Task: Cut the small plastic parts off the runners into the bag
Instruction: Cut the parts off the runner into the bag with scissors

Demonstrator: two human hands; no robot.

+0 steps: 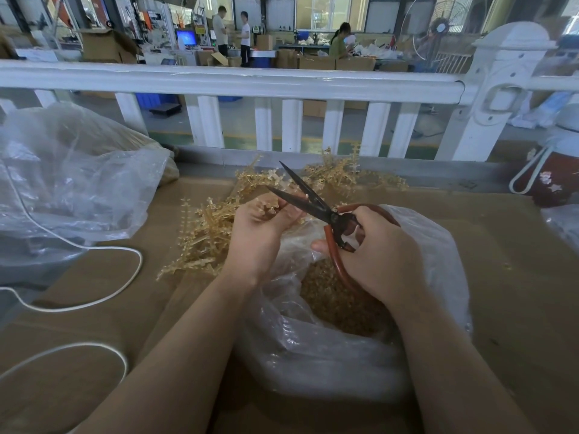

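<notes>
Bag: clear plastic, sitting open on the cardboard-covered table right in front of the person, with a heap of little amber cut parts already down inside.
Right hand: just over the bag mouth, fingers curled through the red-brown loop handles of the scissors, so it's gripping them properly.
Scissors blades: black, spread wide in a V, pointing up and away to the left.
Left hand: beside the bag's far left edge, fingers curled round one amber runner, holding it up right at the blades. Can't really tell if the blade is touching it.
Runner pile: loads more amber runners scattered on the table past the hands, more by the far edge.
Left side: big crumpled clear bag and a white cord looping over the table.
Far: white railing, then a workshop with people and boxes.
</notes>
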